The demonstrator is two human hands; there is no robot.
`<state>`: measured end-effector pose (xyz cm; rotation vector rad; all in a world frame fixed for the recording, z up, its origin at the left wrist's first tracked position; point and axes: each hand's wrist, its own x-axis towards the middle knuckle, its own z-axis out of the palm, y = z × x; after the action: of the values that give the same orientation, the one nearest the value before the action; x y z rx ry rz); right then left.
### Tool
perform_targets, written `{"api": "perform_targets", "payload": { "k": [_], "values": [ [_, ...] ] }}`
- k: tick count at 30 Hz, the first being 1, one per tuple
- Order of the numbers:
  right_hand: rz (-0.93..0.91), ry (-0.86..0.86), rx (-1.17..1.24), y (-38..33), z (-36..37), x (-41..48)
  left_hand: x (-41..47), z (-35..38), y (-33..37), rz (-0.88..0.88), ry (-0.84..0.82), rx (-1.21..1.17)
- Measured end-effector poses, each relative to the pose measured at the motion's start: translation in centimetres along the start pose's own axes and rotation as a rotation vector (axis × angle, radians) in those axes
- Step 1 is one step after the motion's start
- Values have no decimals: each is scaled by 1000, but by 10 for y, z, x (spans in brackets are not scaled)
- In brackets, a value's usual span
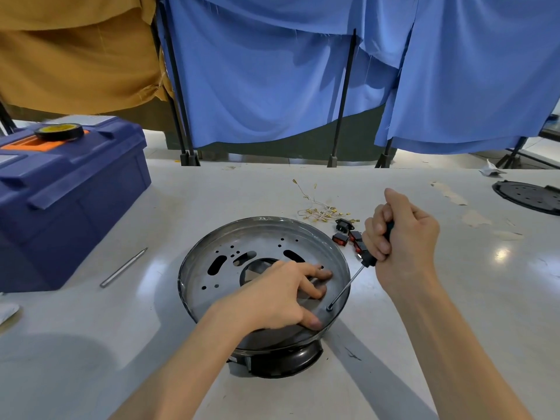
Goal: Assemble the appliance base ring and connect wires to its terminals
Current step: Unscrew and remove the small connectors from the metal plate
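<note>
Right hand (400, 234) grips screwdriver (368, 261) (handle mostly hidden); left hand (272, 295), seemingly flat, presses ring (266, 234).

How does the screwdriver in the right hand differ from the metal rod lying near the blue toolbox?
The screwdriver is gripped in the right hand; the metal rod lies untouched on the table. The screwdriver slants down, tip inside the base ring; the rod lies flat. The screwdriver has a dark handle; the rod is bare metal. Both are slim, silvery shafts.

Blue drapes (272, 86) behind glossy white table (454, 283)
</note>
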<state>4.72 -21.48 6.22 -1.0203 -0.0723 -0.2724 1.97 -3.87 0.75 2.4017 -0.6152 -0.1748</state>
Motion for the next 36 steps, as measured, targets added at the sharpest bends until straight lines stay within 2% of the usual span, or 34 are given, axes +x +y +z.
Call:
{"api": "perform_targets", "payload": {
  "k": [5, 12, 15, 17, 23, 26, 31, 36],
  "values": [
    [-12, -43, -19, -1, 2, -2, 0, 0, 1, 1, -4, 0],
    [-33, -208, -50, -7, 9, -12, -2, -1, 5, -14, -10, -18],
    [74, -434, 6, -12, 8, -16, -3, -2, 8, -33, 0, -29],
    [106, -583, -48, -13, 6, -18, -4, -2, 11, -38, 21, -27],
    [50, -744, -162, -16, 3, -20, -6, 2, 21, -34, 30, -129],
    [1, -737, -183, -18, 1, -19, -7, -2, 25, -49, 13, -210],
    [-136, -589, -194, -20, -3, -27, -5, -7, 28, -75, -65, -318],
    [-320, -444, -421, -18, 1, -37, -5, -11, 22, -86, 0, -594]
  ]
}}
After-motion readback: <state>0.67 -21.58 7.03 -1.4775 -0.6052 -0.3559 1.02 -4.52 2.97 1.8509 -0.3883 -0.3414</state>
